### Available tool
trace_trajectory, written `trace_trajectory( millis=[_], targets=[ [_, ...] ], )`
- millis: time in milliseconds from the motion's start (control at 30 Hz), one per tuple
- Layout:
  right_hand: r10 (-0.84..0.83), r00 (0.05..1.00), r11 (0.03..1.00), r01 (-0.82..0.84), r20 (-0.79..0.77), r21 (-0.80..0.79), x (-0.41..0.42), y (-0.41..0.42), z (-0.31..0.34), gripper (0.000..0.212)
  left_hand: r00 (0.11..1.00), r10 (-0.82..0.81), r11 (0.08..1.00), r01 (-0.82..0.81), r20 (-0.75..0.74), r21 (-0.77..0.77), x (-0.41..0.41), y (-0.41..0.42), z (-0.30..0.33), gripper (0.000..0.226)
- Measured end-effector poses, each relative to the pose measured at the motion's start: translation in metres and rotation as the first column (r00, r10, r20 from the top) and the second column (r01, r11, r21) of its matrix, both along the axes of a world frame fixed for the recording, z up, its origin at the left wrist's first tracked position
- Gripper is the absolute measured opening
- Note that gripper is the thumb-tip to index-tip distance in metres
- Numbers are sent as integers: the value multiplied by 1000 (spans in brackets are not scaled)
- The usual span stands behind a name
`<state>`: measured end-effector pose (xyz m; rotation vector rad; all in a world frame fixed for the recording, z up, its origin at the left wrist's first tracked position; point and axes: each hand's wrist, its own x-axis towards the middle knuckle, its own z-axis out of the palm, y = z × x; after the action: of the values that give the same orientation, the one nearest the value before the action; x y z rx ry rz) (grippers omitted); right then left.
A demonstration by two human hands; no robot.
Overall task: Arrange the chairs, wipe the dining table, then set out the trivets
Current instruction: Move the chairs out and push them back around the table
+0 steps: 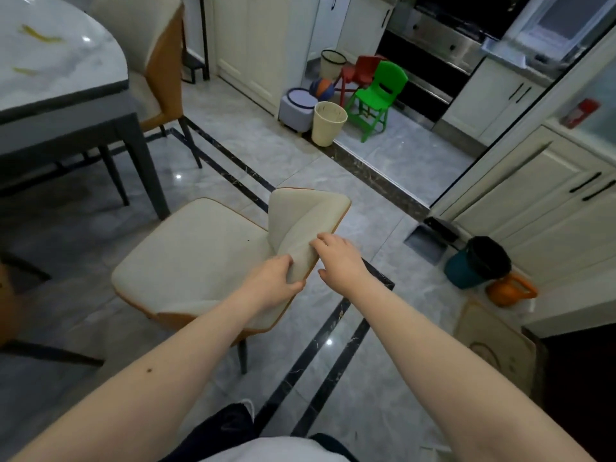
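Left hand [273, 281], centre of frame, grips the near lower edge of the backrest of a cream-upholstered dining chair w/ orange trim and dark legs [200, 258]: fingers on the inner face, thumb on the outer. Right hand [340, 258], just beside it to the right, has loosely spread fingers lying on the backrest's outer edge; can't tell if it's actually clamping or only touching. Both bare forearms run in from the bottom of the frame.

The chair stands on the glossy grey tiled floor [383, 378], its seat facing the left of the frame, near the corner leg of the marble-topped table w/ dark grey frame [66, 105] at upper left. A 2nd cream and orange chair [156, 61] sits tucked close to the table's far side, top of frame. 2 yellowish scraps lie on the table top.

Upper centre, by the kitchen doorway: a green plastic kids' chair [380, 95], a red one [360, 71] behind it, 2 cream wastebaskets, a small round grey stool and a ball.

Right side, by the cream cabinets: a teal bin w/ black liner [473, 265] and an orange jug [510, 290] touching it.
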<state>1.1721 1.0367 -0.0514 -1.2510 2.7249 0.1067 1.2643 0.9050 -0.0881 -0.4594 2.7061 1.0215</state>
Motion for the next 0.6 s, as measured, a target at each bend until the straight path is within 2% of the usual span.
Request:
trace_trajectory(
  millis=[300, 433, 600],
  targets=[
    [300, 953, 947, -301, 30, 111, -69, -16, -17, 52, 953, 100, 994, -110, 287, 20, -28, 8, 0, 58],
    [435, 895, 889, -444, 94, 115, -93, -16, -27, 49, 892, 235, 971, -198, 387, -131, -44, 30, 2, 48],
    [591, 797, 798, -600, 121, 51, -123, -15, -31, 48, 810, 448, 878, -319, 379, -357, -49, 55, -2, 42]
  ],
)
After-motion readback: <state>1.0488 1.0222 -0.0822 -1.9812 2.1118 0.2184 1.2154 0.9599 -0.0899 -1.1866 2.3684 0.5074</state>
